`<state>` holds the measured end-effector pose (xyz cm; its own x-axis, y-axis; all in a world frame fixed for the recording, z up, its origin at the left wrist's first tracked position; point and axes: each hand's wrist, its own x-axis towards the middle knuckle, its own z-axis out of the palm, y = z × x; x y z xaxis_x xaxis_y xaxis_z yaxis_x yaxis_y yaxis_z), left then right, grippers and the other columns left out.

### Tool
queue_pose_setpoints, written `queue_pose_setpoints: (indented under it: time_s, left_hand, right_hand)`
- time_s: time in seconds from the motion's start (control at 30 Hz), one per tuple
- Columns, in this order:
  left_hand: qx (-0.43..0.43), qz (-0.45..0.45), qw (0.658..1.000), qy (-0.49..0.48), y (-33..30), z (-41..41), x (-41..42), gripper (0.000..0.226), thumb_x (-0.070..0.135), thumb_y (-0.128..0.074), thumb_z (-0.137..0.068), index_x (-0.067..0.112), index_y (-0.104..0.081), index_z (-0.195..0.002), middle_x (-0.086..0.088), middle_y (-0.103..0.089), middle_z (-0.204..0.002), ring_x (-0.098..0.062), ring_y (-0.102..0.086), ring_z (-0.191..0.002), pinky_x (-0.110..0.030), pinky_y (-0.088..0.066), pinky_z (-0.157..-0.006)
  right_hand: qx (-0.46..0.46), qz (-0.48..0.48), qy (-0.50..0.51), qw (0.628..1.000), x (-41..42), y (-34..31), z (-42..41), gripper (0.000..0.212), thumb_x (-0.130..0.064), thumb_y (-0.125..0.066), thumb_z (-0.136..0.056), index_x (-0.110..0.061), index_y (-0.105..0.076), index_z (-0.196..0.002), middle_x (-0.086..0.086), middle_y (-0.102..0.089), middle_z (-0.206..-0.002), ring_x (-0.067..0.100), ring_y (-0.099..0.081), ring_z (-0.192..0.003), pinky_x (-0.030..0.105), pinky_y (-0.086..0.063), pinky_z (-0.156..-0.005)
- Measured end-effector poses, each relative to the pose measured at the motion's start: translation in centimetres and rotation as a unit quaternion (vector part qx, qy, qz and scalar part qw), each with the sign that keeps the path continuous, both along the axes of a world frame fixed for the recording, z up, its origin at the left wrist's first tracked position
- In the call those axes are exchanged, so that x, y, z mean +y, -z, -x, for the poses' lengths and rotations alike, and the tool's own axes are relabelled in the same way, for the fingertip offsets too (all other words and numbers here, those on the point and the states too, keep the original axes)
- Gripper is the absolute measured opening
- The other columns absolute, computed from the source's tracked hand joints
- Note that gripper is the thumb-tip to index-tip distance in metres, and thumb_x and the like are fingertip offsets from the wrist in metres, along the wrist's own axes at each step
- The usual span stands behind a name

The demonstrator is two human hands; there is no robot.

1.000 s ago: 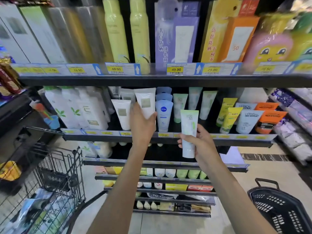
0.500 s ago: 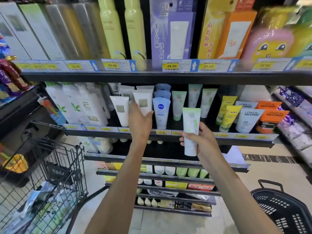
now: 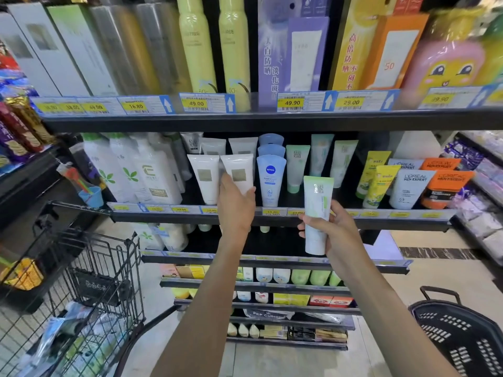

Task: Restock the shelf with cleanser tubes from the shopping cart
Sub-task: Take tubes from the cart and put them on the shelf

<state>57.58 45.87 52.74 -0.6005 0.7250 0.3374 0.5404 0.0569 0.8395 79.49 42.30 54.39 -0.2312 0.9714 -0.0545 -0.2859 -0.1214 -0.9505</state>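
At the lower left of the frame the shopping cart (image 3: 81,281) stands beside the shelving, and packets lie in its wire basket — so there looks to be more stock left, though which are cleanser tubes I cannot tell. Just left of centre, the left hand (image 3: 236,205) has its fingers wrapped round the lower part of a white tube (image 3: 239,172), upright on the middle shelf (image 3: 299,217) beside a matching tube; it seems nearly placed. Right of centre, in front of the shelf edge, the right hand (image 3: 337,229) grips a green-topped tube (image 3: 317,213), not yet shelved — similar tubes stand in the row just behind it. By my reading, the restocking is partway through.
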Motion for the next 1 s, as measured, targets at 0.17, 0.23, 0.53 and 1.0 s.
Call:
queue_pose_setpoints:
  time_s: [0.17, 0.23, 0.53, 1.0]
  left_hand:
    - [0.013, 0.005, 1.000, 0.005, 0.5, 0.3, -0.1, 0.062, 0.025, -0.072, -0.094, 0.016, -0.036, -0.143, -0.005, -0.057, -0.139, -0.024, -0.058, -0.125, -0.043, -0.055, -0.102]
    - [0.018, 0.002, 1.000, 0.008, 0.7, 0.4, -0.2, 0.061, 0.026, -0.072, -0.094, 0.016, -0.037, -0.142, -0.006, -0.057, -0.138, -0.025, -0.059, -0.124, -0.045, -0.055, -0.101]
    - [0.042, 0.005, 0.999, 0.013, 1.2, 0.6, -0.7, 0.061, 0.029, -0.073, -0.094, 0.014, -0.038, -0.142, -0.009, -0.060, -0.134, -0.026, -0.060, -0.123, -0.042, -0.056, -0.099]
    - [0.370, -0.048, 0.918, 0.133, 3.2, -4.3, -2.9, 0.035, 0.022, -0.068, -0.097, 0.005, -0.063, -0.127, -0.012, -0.066, -0.108, -0.030, -0.061, -0.095, -0.045, -0.054, -0.081]
  right_hand:
    - [0.003, 0.004, 0.012, 1.000, -0.7, 0.5, 0.0, 0.046, 0.002, -0.074, -0.088, -0.016, -0.060, -0.128, 0.021, -0.073, -0.113, 0.027, -0.071, -0.083, 0.043, -0.060, -0.080]
    - [0.001, 0.005, 0.021, 1.000, -0.8, 0.8, 0.0, 0.046, 0.001, -0.074, -0.088, -0.015, -0.060, -0.128, 0.021, -0.073, -0.112, 0.027, -0.071, -0.083, 0.044, -0.060, -0.081]
    - [0.005, 0.005, 0.037, 0.999, -1.1, 1.8, -0.6, 0.049, 0.000, -0.075, -0.087, -0.015, -0.059, -0.131, 0.019, -0.073, -0.112, 0.027, -0.071, -0.084, 0.043, -0.059, -0.080]
    - [-0.077, -0.044, 0.177, 0.980, 2.2, 0.1, -2.3, 0.042, -0.009, -0.083, -0.084, -0.018, -0.061, -0.119, 0.013, -0.072, -0.111, 0.028, -0.074, -0.084, 0.047, -0.062, -0.080]
